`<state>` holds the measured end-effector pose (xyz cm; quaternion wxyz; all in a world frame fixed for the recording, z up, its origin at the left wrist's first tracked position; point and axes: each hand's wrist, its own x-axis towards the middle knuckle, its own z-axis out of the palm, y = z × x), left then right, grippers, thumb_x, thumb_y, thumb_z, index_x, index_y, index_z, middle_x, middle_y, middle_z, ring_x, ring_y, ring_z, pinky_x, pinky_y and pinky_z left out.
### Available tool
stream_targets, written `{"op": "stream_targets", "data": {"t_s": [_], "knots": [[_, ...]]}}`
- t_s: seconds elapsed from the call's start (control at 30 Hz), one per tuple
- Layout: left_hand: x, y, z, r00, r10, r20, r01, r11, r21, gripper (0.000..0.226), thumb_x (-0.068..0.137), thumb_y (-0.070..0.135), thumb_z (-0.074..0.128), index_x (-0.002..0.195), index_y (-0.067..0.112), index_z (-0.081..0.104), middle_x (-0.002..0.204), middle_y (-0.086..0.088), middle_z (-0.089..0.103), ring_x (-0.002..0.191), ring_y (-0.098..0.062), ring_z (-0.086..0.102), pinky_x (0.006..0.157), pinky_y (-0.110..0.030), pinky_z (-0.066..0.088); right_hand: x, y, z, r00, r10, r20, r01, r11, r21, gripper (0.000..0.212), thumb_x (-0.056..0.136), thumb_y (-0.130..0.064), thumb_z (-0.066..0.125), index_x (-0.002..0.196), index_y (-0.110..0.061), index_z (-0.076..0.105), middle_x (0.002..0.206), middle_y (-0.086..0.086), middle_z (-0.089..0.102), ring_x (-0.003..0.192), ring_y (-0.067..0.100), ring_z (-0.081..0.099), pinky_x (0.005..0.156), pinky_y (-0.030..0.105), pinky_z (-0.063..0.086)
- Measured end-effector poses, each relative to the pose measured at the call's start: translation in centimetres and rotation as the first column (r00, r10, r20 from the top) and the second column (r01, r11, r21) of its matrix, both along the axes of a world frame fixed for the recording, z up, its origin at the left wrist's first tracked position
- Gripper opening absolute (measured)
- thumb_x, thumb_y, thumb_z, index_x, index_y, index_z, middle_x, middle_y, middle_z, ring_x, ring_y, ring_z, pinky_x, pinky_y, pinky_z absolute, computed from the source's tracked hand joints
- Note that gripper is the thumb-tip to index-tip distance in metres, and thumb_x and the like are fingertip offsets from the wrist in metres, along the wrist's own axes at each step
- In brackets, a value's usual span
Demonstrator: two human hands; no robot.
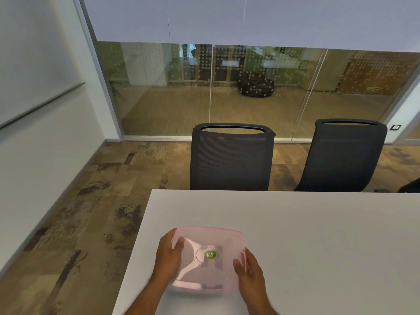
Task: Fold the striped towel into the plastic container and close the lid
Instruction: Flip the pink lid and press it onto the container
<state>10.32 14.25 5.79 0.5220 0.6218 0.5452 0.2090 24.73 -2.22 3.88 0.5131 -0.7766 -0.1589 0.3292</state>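
A square pink translucent plastic container point(209, 244) sits near the front left of the white table, its lid on top with a green round sticker point(211, 255) in the middle. My left hand point(169, 258) grips its left side, thumb on the lid. My right hand point(248, 270) grips its right side, thumb also over the lid edge. Dark shapes show faintly through the lid; I cannot make out the striped towel.
The white table point(306, 235) stretches to the right and back, its left edge close beside the container. Two black mesh office chairs point(230, 158) point(343, 155) stand at the far edge. A glass wall lies behind; carpeted floor to the left.
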Motion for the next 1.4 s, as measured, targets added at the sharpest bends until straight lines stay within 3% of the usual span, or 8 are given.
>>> {"op": "stream_targets", "data": {"t_s": [0.2,0.53,0.6,0.67,0.77,0.97,1.13,1.4], "knots": [[-0.6,0.2,-2.6,0.992,0.003,-0.126,-0.006,1.0,-0.025,0.048,0.102,0.033,0.046,0.147,0.019,0.038,0.154,-0.008,0.042,0.138,-0.031,0.042,0.118,-0.047,0.033,-0.8,0.9,-0.4,0.998,0.047,0.051,-0.038,0.985,-0.167,0.058,0.096,-0.031,0.054,0.148,-0.016,0.034,0.151,0.007,0.044,0.136,0.027,0.045,0.112,0.033,0.032],[-0.8,1.3,-4.1,0.994,-0.018,-0.105,0.014,0.999,-0.042,0.048,0.101,0.032,0.047,0.146,0.016,0.041,0.153,-0.009,0.044,0.137,-0.032,0.044,0.117,-0.044,0.032,0.1,1.8,-2.0,0.992,0.12,0.046,-0.101,0.948,-0.302,0.053,0.096,-0.028,0.051,0.146,-0.012,0.04,0.149,0.008,0.047,0.136,0.025,0.045,0.112,0.03,0.031],[-0.8,1.6,-4.5,0.994,-0.019,-0.106,0.014,0.999,-0.049,0.049,0.101,0.032,0.048,0.146,0.015,0.041,0.152,-0.01,0.045,0.137,-0.033,0.044,0.116,-0.044,0.033,0.4,1.9,-2.2,0.988,0.138,0.062,-0.113,0.945,-0.308,0.05,0.094,-0.027,0.054,0.142,-0.013,0.047,0.142,0.006,0.056,0.13,0.024,0.052,0.107,0.03,0.036],[-0.7,1.7,-4.7,0.992,-0.024,-0.126,0.018,0.998,-0.053,0.049,0.101,0.033,0.048,0.146,0.016,0.041,0.152,-0.01,0.045,0.136,-0.033,0.045,0.115,-0.044,0.034,0.5,2.0,-2.1,0.989,0.136,0.062,-0.113,0.952,-0.284,0.041,0.091,-0.023,0.06,0.131,-0.015,0.059,0.121,0.002,0.068,0.113,0.022,0.062,0.092,0.025,0.043],[-0.5,2.1,-5.0,0.989,-0.013,-0.145,0.007,0.999,-0.045,0.049,0.1,0.034,0.049,0.145,0.015,0.043,0.149,-0.012,0.047,0.134,-0.033,0.047,0.114,-0.045,0.036,0.8,2.1,-2.0,0.996,0.085,0.036,-0.074,0.969,-0.236,0.034,0.086,-0.018,0.068,0.12,-0.018,0.067,0.105,-0.001,0.07,0.093,0.016,0.064,0.072,0.014,0.043],[-0.4,2.8,-5.3,0.989,-0.013,-0.145,0.013,1.0,-0.002,0.038,0.097,0.027,0.057,0.131,0.011,0.06,0.128,-0.013,0.067,0.11,-0.032,0.063,0.102,-0.046,0.05,1.2,2.4,-2.5,0.996,0.059,0.067,-0.041,0.968,-0.248,0.026,0.081,-0.025,0.075,0.106,-0.022,0.068,0.095,0.004,0.069,0.087,0.018,0.064,0.077,0.024,0.044],[-0.3,3.2,-4.8,0.987,0.031,-0.157,-0.038,0.998,-0.043,0.039,0.093,0.026,0.065,0.128,0.012,0.058,0.122,-0.017,0.064,0.101,-0.031,0.061,0.089,-0.039,0.05,1.6,2.6,-2.9,0.997,0.039,0.061,-0.024,0.971,-0.239,0.023,0.08,-0.023,0.076,0.097,-0.024,0.061,0.081,-0.006,0.061,0.074,0.013,0.061,0.064,0.021,0.044],[-0.2,4.0,-5.8,0.982,0.085,-0.169,-0.1,0.991,-0.087,0.028,0.086,0.035,0.072,0.103,0.017,0.059,0.107,-0.012,0.066,0.094,-0.031,0.062,0.079,-0.036,0.049,2.1,2.8,-4.0,1.0,-0.005,0.001,0.005,0.969,-0.249,0.029,0.076,-0.021,0.078,0.101,-0.016,0.064,0.08,0.0,0.061,0.079,0.02,0.063,0.065,0.027,0.049]]}}
